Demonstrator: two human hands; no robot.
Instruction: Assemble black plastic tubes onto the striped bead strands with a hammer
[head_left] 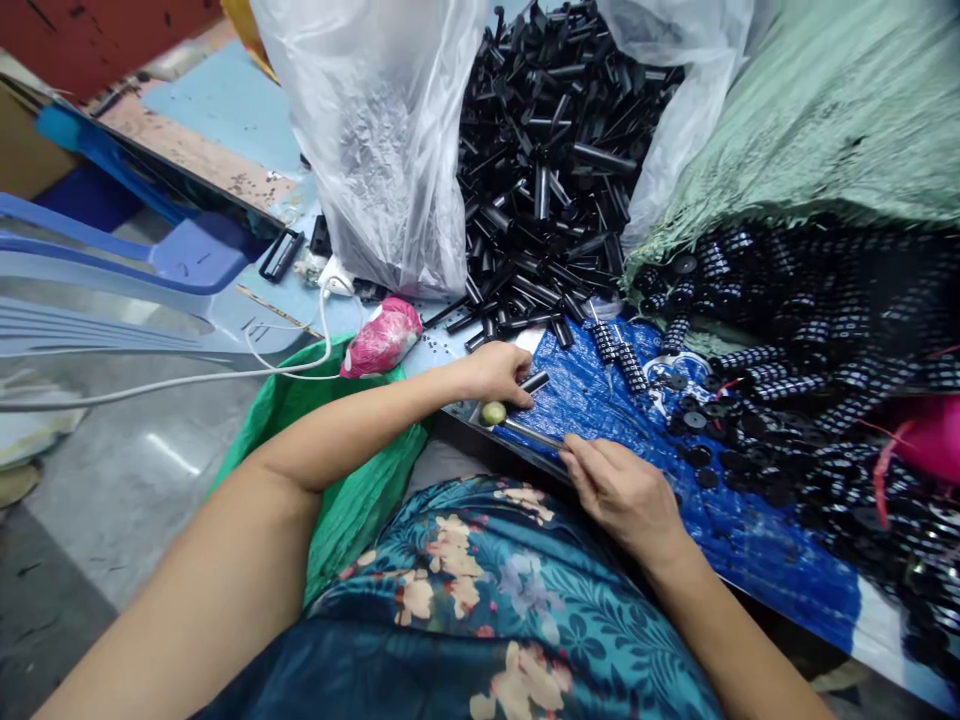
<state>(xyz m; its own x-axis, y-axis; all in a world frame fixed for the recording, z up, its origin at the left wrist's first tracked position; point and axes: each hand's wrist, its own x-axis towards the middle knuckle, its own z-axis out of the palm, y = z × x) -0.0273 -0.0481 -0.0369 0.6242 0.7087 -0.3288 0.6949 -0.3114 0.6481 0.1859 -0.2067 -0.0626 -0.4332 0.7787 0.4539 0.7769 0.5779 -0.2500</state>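
My left hand [499, 372] is closed round a short black tube [535, 382] at the table's front edge. A thin metal rod [531, 432] with a yellowish round knob [493, 413] at its far end is pinched in my right hand [621, 488]. The knob is just below my left fingers; I cannot tell whether it touches the tube. Behind my hands lies a large heap of black tubular parts [544, 190], spilling from a clear plastic bag [390, 150]. Two black-and-white patterned rollers [619, 355] rest on the blue sheet [592, 410] to the right.
A pale green woven sack [817, 130] spills many patterned rollers and black discs on the right. A pink wrapped bundle [382, 338] and white cable [187, 388] lie left, above an open green bag [352, 500]. A blue plastic chair [150, 290] stands at far left.
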